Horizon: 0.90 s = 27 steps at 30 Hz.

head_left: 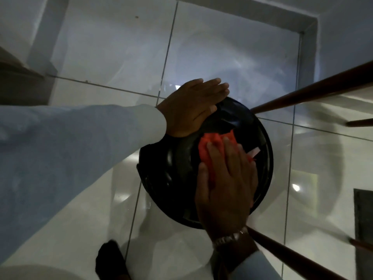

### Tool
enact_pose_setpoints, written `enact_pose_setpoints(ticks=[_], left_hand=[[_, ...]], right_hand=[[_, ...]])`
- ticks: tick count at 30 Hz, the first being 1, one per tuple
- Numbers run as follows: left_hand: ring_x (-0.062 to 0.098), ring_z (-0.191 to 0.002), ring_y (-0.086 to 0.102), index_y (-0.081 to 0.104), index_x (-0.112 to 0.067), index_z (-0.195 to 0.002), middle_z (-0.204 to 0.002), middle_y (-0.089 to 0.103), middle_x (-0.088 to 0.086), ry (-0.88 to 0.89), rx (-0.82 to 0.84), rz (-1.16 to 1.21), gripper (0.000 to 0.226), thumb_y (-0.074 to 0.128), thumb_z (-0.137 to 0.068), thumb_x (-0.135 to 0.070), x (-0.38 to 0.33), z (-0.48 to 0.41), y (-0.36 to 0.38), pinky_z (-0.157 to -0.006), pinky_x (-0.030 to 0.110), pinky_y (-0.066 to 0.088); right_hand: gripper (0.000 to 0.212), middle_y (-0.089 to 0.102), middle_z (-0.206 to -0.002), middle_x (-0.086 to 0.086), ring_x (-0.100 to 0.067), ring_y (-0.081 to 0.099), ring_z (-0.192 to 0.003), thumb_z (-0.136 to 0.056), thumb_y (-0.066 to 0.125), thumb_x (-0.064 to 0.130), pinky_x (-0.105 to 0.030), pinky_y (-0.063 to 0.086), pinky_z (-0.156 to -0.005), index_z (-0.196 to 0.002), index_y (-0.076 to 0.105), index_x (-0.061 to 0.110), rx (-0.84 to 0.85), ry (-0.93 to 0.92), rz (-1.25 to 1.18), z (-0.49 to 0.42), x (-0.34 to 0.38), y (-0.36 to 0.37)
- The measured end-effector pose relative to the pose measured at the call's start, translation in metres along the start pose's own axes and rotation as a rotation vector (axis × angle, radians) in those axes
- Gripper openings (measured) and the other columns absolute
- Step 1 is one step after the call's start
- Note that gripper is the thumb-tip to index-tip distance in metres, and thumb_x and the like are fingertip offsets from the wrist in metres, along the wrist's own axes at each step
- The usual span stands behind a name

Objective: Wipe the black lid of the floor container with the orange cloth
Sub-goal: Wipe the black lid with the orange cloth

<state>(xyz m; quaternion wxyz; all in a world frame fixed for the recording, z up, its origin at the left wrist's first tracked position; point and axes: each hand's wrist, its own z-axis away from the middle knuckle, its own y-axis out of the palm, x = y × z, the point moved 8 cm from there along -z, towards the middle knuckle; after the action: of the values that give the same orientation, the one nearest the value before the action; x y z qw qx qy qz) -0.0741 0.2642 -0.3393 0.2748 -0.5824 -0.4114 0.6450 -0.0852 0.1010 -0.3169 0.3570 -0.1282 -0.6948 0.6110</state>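
The round black lid (173,168) of the floor container sits on the white tiled floor, seen from above. My left hand (193,108) rests flat on the lid's far left rim, fingers stretched out together. My right hand (226,182) presses flat on the orange cloth (210,146), which lies on the middle of the lid. Only the cloth's far end and a small bit at the right show past my fingers. A metal watch band circles my right wrist. The container's body is hidden beneath the lid.
Glossy white floor tiles (222,57) spread all around. Dark wooden furniture legs (312,91) slant in from the right, one touching the lid's far right edge, another (292,257) near my right wrist. A dark shoe (111,259) is at the bottom. A dark panel (363,229) stands at right.
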Motion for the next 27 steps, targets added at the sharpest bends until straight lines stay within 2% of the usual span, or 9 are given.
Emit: enact_pose_setpoints(ticks=[2, 6, 11, 15, 19, 24, 27], left_hand=[[0.025, -0.149, 0.017, 0.028, -0.008, -0.146, -0.158, 0.026, 0.01, 0.007, -0.003, -0.005, 0.049, 0.031, -0.099, -0.021, 0.0, 0.0, 0.0, -0.122, 0.043, 0.013], [0.026, -0.149, 0.016, 0.028, -0.006, -0.146, -0.158, 0.025, 0.011, 0.035, 0.019, -0.025, 0.048, 0.032, -0.1, -0.019, -0.003, 0.002, 0.003, -0.122, 0.042, 0.012], [0.03, -0.147, 0.023, 0.034, -0.002, -0.144, -0.155, 0.032, 0.016, 0.179, 0.057, -0.089, 0.047, 0.034, -0.101, -0.021, -0.016, 0.004, 0.004, -0.122, 0.042, 0.016], [0.027, -0.147, 0.023, 0.032, -0.004, -0.145, -0.155, 0.032, 0.014, 0.179, 0.091, -0.125, 0.047, 0.034, -0.102, -0.023, -0.018, 0.003, 0.009, -0.122, 0.038, 0.014], [0.028, -0.146, 0.026, 0.034, -0.003, -0.144, -0.154, 0.034, 0.014, 0.162, 0.061, -0.103, 0.046, 0.037, -0.101, -0.022, -0.015, 0.002, 0.006, -0.122, 0.037, 0.014], [0.024, -0.147, 0.022, 0.031, -0.006, -0.145, -0.156, 0.031, 0.012, 0.173, 0.1, -0.11, 0.047, 0.034, -0.102, -0.023, -0.016, 0.002, 0.011, -0.122, 0.035, 0.012], [0.027, -0.147, 0.022, 0.031, -0.003, -0.145, -0.156, 0.031, 0.014, 0.207, 0.098, -0.14, 0.047, 0.033, -0.102, -0.023, -0.017, 0.002, 0.01, -0.122, 0.037, 0.013]], right_hand=[[0.047, 0.047, -0.15, -0.002, -0.026, 0.035, -0.144, -0.093, 0.049, 0.039, -0.056, 0.03, -0.116, -0.138, 0.051, 0.026, -0.001, -0.015, 0.004, -0.003, 0.022, 0.008], [0.044, 0.05, -0.148, -0.002, -0.025, 0.038, -0.142, -0.096, 0.049, 0.038, -0.056, 0.033, -0.113, -0.138, 0.052, 0.026, 0.029, -0.337, -0.015, 0.032, 0.036, 0.01], [0.042, 0.055, -0.144, -0.007, -0.029, 0.043, -0.139, -0.093, 0.053, 0.034, -0.056, 0.035, -0.111, -0.132, 0.058, 0.022, -0.071, -0.222, 0.038, 0.026, 0.03, 0.011], [0.037, 0.06, -0.138, -0.003, -0.026, 0.049, -0.135, -0.092, 0.055, 0.032, -0.056, 0.038, -0.109, -0.127, 0.063, 0.024, -0.055, -0.46, -0.056, 0.046, 0.037, 0.01], [0.033, 0.062, -0.136, -0.004, -0.027, 0.051, -0.133, -0.094, 0.06, 0.028, -0.057, 0.041, -0.106, -0.125, 0.065, 0.019, 0.007, -0.553, -0.146, 0.034, 0.063, 0.013], [0.045, 0.058, -0.139, -0.007, -0.036, 0.047, -0.135, -0.091, 0.055, 0.035, -0.056, 0.033, -0.113, -0.133, 0.055, 0.019, 0.152, -0.485, 0.175, 0.02, 0.11, 0.044], [0.05, 0.061, -0.136, -0.007, -0.037, 0.05, -0.132, -0.083, 0.064, 0.037, -0.06, 0.036, -0.11, -0.129, 0.059, 0.018, 0.228, -0.506, 0.272, 0.025, 0.113, 0.05]])
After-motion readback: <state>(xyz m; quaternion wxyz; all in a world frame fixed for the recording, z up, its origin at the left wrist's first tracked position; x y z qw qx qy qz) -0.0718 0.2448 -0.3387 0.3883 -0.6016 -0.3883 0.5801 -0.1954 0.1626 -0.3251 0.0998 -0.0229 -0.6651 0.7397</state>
